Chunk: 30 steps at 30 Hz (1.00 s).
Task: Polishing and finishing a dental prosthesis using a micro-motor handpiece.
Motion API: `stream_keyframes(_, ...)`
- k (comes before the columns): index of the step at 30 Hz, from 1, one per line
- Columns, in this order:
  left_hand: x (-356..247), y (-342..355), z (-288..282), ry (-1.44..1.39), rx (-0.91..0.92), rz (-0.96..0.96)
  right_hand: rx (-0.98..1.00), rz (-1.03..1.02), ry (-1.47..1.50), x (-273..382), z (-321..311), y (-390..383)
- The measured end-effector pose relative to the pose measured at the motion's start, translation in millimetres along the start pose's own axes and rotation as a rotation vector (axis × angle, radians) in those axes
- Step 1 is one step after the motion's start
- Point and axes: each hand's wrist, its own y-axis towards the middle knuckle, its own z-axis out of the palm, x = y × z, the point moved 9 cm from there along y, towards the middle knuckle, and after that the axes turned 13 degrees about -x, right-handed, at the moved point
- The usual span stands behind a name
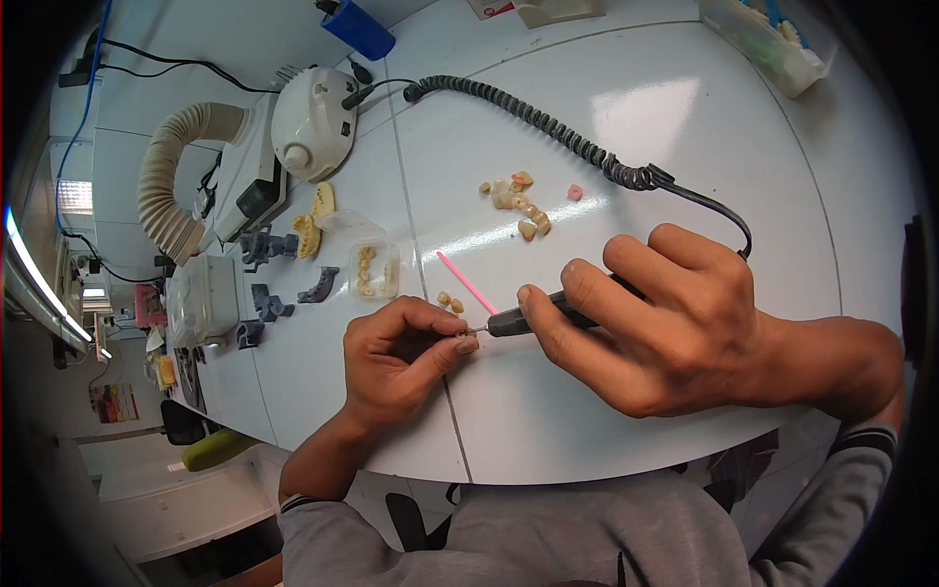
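My right hand (675, 338) grips a black rotary handpiece (513, 322) like a pen, its thin metal bur pointing left. At the bur's tip, the thumb and fingertips of my left hand (391, 367) pinch a tiny piece, mostly hidden and too small to name. Just beyond those fingertips lie a few small tooth-coloured pieces (451, 302). A pink stick (464, 280) rests on the white table (548, 430) beside the handpiece. Farther off sit a cluster of tooth-coloured dental pieces (518, 199) and a small pink piece (575, 192).
A black coiled cord (533, 117) links the handpiece to a white control unit (315, 122). Left of centre are a clear box (389, 269) holding tooth pieces, yellow dental models (307, 237), grey models (262, 247) and a ribbed hose (156, 191). A clear bin (753, 44) stands far right.
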Motion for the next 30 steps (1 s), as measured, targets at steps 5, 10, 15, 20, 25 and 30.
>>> stream_keyframes(5, -0.8, 1.4, 1.2, -0.052, 0.008, -0.011, -0.005, -0.018, 0.0, 0.4, 0.0, 0.4)
stream_keyframes(10, -0.9, 1.0, 2.3, -0.046, 0.015, -0.013, 0.002, -0.024, 0.0, 2.3, 0.6, 1.0)
stream_keyframes(15, -2.6, 0.7, 2.5, -0.032, 0.006, -0.003, -0.005, -0.014, 0.006, 2.7, 0.2, 1.4)
stream_keyframes(20, -3.1, 0.7, 2.5, -0.04, -0.002, -0.001, -0.015, -0.004, 0.017, 1.6, -0.5, 1.1)
stream_keyframes(25, -3.7, 0.8, 2.5, -0.032, -0.002, 0.005, -0.01, -0.005, 0.007, 0.8, -0.1, 0.2)
stream_keyframes(30, -5.9, 1.1, 3.1, -0.031, -0.01, 0.028, 0.002, 0.003, 0.011, 1.9, 0.2, 1.5)
